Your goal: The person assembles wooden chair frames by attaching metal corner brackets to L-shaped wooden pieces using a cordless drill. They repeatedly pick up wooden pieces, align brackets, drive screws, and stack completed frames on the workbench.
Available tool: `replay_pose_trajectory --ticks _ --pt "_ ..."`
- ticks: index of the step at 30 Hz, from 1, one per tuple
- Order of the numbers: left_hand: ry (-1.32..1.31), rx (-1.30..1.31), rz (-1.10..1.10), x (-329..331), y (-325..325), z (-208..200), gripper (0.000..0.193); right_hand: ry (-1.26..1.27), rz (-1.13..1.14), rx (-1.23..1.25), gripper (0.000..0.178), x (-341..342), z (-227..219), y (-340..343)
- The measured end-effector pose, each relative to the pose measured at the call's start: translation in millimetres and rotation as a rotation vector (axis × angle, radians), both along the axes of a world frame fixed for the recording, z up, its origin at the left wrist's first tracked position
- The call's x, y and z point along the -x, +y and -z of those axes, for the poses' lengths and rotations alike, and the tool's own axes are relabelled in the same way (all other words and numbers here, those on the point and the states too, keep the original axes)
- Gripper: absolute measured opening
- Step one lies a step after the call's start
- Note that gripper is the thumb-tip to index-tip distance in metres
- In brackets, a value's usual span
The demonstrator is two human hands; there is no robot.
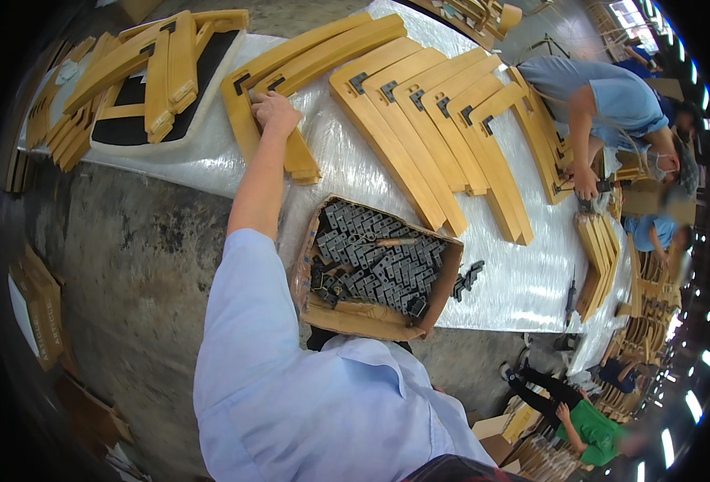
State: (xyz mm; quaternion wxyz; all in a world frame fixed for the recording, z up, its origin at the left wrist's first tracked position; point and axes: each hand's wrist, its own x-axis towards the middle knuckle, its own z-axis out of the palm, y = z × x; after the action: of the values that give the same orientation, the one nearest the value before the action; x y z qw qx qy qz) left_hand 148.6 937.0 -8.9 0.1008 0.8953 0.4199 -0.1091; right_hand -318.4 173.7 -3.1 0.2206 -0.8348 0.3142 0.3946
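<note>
My left hand (275, 112) reaches over the table to an angled wooden frame piece (300, 157), its fingers curled down at the corner beside a black corner bracket (275, 83). What the fingertips pinch, if anything, is hidden under the hand. Another wooden piece with a black bracket (241, 82) lies just left of it. To the right, several angled wooden frame pieces (387, 136) overlap in a row, each bearing a black bracket at its corner. Close to my body, a cardboard box (443, 285) holds many black metal brackets (379, 257). My right hand is out of sight.
Clear plastic film covers the table (515, 281). Wooden pieces pile on a black padded panel (126, 132) at left. Loose brackets (469, 279) lie beside the box. Across at right, a co-worker (612, 104) handles a power tool (604, 185). A thin dark tool (571, 299) lies near the edge.
</note>
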Motion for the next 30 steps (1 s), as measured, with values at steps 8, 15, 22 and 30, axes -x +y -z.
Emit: replay_pose_trajectory --ticks 8,15,22,30 --pt "-0.403 0.062 0.166 -0.8 -31.8 -8.5 0.082 0.008 0.022 -0.026 0.046 14.2 7.3 2.5" --pt "-0.524 1.143 -0.202 -26.6 -137.0 0.2 0.064 -0.055 0.013 -0.058 0.046 27.1 8.9 -11.7" --pt "-0.678 0.612 -0.23 -22.8 -168.9 45.2 0.087 -0.48 0.232 -0.083 0.039 -118.2 -100.4 101.2" --pt "-0.75 0.6 -0.05 -56.4 -82.5 42.8 0.094 -0.934 -0.197 -0.384 0.042 -387.0 -80.2 207.1"
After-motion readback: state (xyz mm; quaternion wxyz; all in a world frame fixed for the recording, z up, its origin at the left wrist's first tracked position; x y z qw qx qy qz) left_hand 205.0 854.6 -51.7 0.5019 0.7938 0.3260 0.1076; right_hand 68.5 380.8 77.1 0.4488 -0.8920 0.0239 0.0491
